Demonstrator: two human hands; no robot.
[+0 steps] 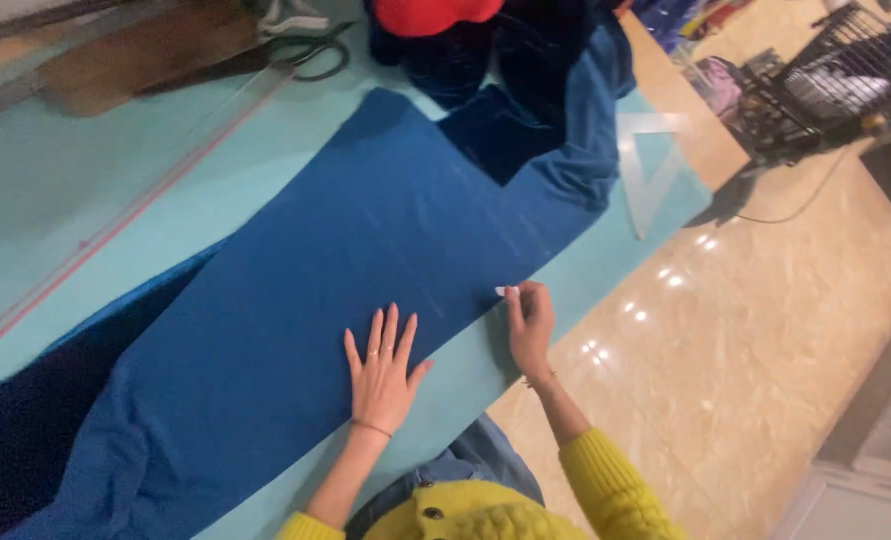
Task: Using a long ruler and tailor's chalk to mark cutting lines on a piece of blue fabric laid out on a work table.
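Note:
A long piece of blue fabric [365, 260] lies spread over a light turquoise table [85, 200]. My left hand [383, 370] rests flat on the fabric near its front edge, fingers spread. My right hand [527, 322] is at the fabric's edge just to the right, pinching a small white piece of chalk [508, 292] against the cloth. Faint chalk lines run across the blue fabric.
A clear triangle ruler [653, 170] lies at the table's right end. Scissors [310, 55] and a long clear straight ruler [135, 205] lie at the back left. Dark blue velvet [505, 60] and a red item [430, 14] are heaped at the back. A wire basket [845, 70] stands on the floor.

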